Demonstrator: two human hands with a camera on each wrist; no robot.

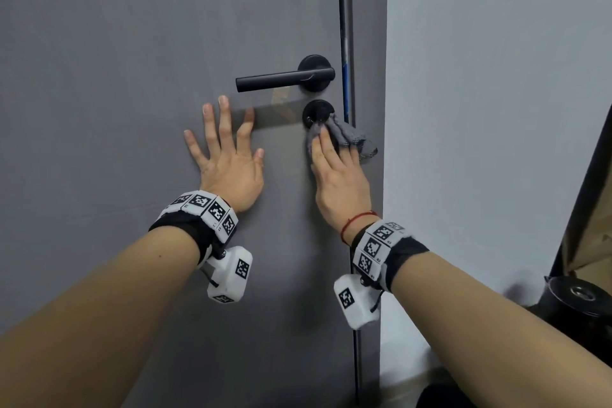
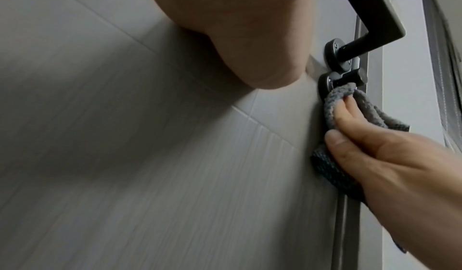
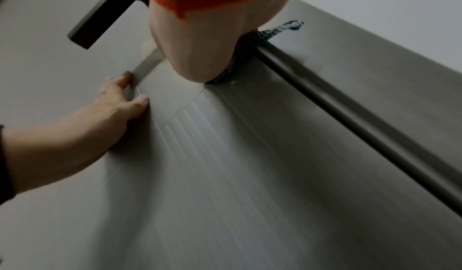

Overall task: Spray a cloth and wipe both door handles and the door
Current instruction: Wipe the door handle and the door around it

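Grey door (image 1: 132, 76) | left hand (image 1: 228, 172) flat, fingers (image 1: 225, 122) released | right hand (image 1: 341, 182) fingers grasping cloth (image 1: 347, 134) at lock knob (image 1: 318, 113), door edge

No word, brand name or number can be read in any view. The only signs are black-and-white square code markers. Four of them sit side by side on white tiles along the wristband (image 1: 202, 209) behind the left hand (image 1: 228, 172), and four more sit along the wristband (image 1: 377, 245) behind the right hand (image 1: 337, 175). Tiny print stands at the corner of some tiles, too small to make out. The white camera box (image 1: 231, 275) under the left wrist bears two such markers, and the camera box (image 1: 354, 301) under the right wrist shows one.
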